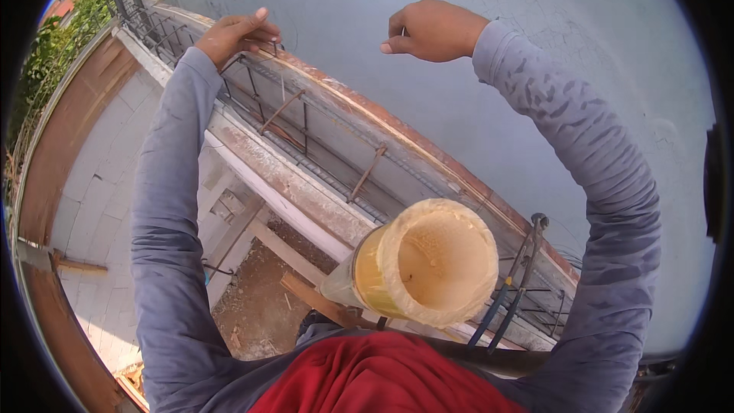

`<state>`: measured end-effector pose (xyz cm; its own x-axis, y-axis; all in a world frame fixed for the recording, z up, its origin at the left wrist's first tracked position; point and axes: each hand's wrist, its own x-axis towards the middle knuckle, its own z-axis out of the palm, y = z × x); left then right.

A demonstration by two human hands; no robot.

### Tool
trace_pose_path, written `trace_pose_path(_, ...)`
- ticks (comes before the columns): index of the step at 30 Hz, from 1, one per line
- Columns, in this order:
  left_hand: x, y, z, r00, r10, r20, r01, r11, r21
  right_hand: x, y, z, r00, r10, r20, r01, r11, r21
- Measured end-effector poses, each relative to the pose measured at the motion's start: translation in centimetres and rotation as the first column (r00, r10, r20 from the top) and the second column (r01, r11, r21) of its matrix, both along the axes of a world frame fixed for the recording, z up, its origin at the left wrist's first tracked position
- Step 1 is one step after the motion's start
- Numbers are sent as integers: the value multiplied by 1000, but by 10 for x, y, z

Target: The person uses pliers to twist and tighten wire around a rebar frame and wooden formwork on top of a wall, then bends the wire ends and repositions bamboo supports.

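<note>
A smooth grey-blue plastered wall rises beyond a long narrow trough edged by a worn, reddish wooden board; inside lies a rusty rebar cage. Below is a brown dirt floor. A yellow tube, its rim crusted, blocks part of the trough, beside a long-handled tool. The right hand is empty, thumb and fingers apart; the left hand is at the board's edge, its grip unclear.

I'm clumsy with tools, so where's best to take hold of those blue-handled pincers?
Probably by the blue handles, coming from the side of the person: they slant that way, while the head of the pincers lies farther out.
</note>
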<state>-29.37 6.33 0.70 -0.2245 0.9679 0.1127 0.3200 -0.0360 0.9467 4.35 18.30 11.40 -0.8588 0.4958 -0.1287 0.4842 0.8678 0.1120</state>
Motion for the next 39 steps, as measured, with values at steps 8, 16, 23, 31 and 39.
trace_pose_path(8,-21,39,5,724,-146,-674,-153,919,-363,80,-85,48,636,-191,748,338,940,-47)
trace_pose_path(16,-9,50,7,585,-301,-753,31,936,-350,189,-147,22,359,-80,930,545,827,-139)
trace_pose_path(23,-10,41,2,673,-344,-655,161,932,-324,257,-170,-50,537,-621,572,822,230,-522)
trace_pose_path(31,3,44,16,645,-418,-639,198,900,-388,240,-187,43,367,-886,284,772,119,-624)
trace_pose_path(39,-5,51,-4,724,-218,-654,95,971,-219,74,-110,77,952,-287,-110,251,932,-263)
